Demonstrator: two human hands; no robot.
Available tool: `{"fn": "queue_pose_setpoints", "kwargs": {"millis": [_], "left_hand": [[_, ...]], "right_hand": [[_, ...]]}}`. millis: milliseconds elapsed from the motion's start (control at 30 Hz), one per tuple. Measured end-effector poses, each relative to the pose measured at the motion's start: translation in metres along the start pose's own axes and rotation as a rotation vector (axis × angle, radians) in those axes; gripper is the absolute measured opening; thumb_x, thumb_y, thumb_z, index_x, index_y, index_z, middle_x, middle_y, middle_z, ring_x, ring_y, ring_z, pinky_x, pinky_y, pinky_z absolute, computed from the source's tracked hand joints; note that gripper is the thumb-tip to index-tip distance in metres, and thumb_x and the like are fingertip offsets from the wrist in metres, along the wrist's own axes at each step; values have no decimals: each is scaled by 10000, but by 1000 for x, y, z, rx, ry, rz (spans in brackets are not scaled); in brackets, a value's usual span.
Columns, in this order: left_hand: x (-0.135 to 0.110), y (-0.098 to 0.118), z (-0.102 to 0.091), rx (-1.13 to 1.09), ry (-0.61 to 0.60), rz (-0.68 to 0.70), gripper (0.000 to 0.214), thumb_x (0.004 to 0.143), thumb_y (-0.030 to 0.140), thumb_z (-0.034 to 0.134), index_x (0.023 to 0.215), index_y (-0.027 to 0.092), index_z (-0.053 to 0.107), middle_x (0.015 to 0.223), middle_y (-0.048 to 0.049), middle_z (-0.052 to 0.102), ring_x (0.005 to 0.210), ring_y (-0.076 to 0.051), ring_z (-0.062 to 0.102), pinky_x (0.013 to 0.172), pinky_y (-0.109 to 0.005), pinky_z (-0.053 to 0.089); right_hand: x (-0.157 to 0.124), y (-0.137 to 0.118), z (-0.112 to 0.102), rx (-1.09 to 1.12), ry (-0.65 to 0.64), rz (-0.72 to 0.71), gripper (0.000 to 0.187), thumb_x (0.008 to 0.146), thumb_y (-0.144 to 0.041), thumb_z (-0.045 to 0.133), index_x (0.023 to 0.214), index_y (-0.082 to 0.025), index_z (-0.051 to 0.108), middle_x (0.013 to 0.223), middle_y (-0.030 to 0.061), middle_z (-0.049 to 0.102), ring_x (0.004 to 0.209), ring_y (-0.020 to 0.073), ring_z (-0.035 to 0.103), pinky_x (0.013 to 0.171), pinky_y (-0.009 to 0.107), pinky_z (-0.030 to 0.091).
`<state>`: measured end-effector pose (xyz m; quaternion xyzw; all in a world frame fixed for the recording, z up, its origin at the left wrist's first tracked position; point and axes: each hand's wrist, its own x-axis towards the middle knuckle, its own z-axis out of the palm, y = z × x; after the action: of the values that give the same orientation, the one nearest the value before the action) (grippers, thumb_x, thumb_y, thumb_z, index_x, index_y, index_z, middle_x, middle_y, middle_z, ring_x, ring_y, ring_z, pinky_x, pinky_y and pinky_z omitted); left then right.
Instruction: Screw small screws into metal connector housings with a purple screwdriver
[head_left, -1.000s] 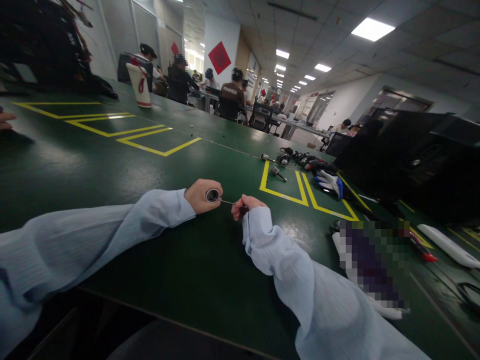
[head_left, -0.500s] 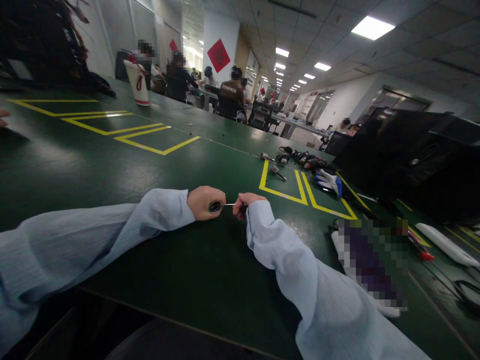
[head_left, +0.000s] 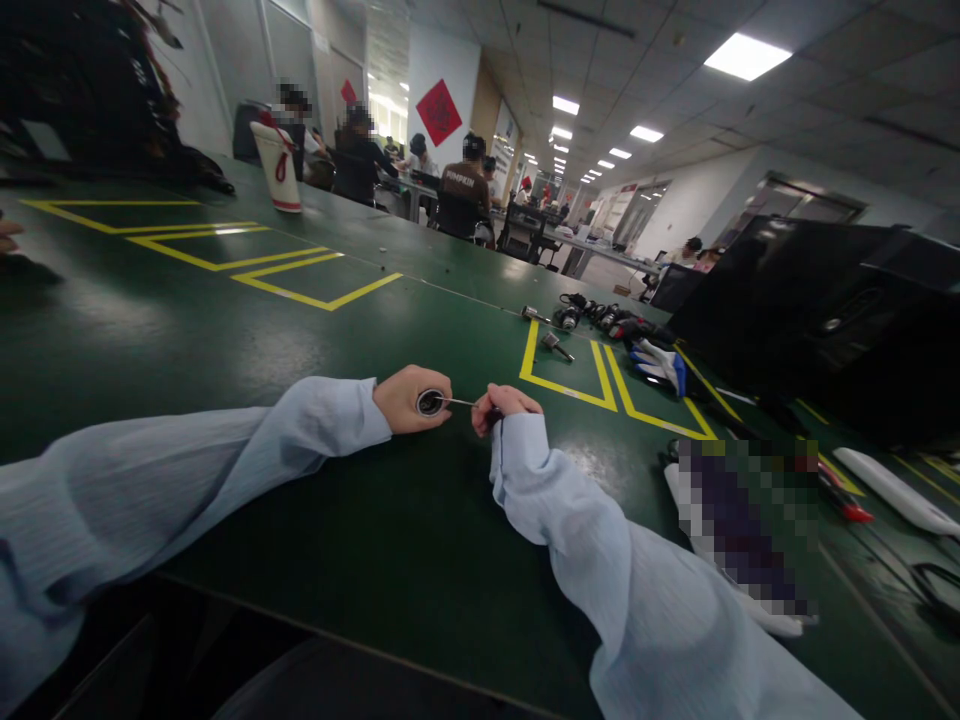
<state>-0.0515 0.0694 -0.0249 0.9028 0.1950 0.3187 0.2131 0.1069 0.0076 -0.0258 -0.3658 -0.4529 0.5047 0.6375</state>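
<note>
"Cylinder (head_left: 430, 402): where's it at?"

"In the L hand (head_left: 405, 396), nr the middle of the surface (head_left: 420, 540), mouth toward the cam. Can't tell if it rests on the surface or sits just above."

"L hand's grip?"

"Closed round it, so only the round rim & dark inside show."

"And the R hand (head_left: 504, 405)?"

"Narrow, fingers pinched on a thin rod (head_left: 460, 402) that spans the gap btwn the hands. Can't tell if the tip's inside the mouth or just at the rim; too small."

"So which step?"

"My read: mid-step, rod at the cylinder's mouth, L as the clamp, R as the working side. Nothing shows it's done."

"Next move calls for?"

"Prob. a firm L hold, mouth in plain sight, & small R finger moves so the rod doesn't skid off the rim."

"What's around?"

"Metal part (head_left: 557, 346) beyond the R hand, within the yellow tape (head_left: 568, 393); 2nd part (head_left: 534, 313) just past it. Glove (head_left: 660, 366) further R. Cup (head_left: 278, 165) far L. Co-worker's hand (head_left: 7, 238) at the L edge, cut off, well apart."
</note>
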Motion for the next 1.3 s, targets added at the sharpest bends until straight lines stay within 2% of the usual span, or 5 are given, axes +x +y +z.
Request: {"fn": "queue_pose_setpoints", "kwargs": {"millis": [267, 600, 700, 933, 1300], "left_hand": [[2, -1, 0, 27, 78, -59, 219, 697, 296, 589, 587, 123, 515, 543, 11, 514, 498, -75, 456, 471, -176, 362], [0, -3, 0, 228, 116, -10, 212, 741, 293, 524, 599, 138, 493, 549, 14, 497, 501, -76, 446, 482, -176, 347], [0, -2, -1, 254, 119, -38, 196, 738, 277, 518, 600, 139, 491, 540, 17, 492, 490, -76, 445, 481, -178, 344], [0, -2, 0, 254, 36, 42, 165, 732, 270, 510, 628, 141, 512, 559, 7, 523, 512, -85, 470, 498, -182, 355], [-3, -4, 3, 163, -41, 107, 153, 742, 251, 510, 636, 141, 518, 579, -1, 526, 526, -88, 476, 497, -186, 366]], "right_hand": [[-11, -8, 3, -86, 13, -156, 274, 706, -322, 530, 480, -168, 521, 431, -27, 503, 383, 75, 411, 394, 218, 303], [-13, 0, 3, -357, -96, -598, 268, 757, -307, 499, 519, -182, 494, 495, -21, 463, 489, 107, 440, 507, 263, 349], [-13, 2, 3, -375, -125, -559, 332, 778, -315, 475, 476, -179, 498, 464, -22, 451, 450, 97, 431, 480, 256, 340], [-13, -4, 5, -338, -51, -251, 328, 764, -361, 477, 492, -177, 493, 429, -42, 435, 381, 80, 399, 397, 229, 310], [-10, -4, 4, -233, -110, -116, 336, 748, -335, 502, 458, -166, 502, 413, -41, 452, 369, 67, 403, 388, 213, 302]]}}
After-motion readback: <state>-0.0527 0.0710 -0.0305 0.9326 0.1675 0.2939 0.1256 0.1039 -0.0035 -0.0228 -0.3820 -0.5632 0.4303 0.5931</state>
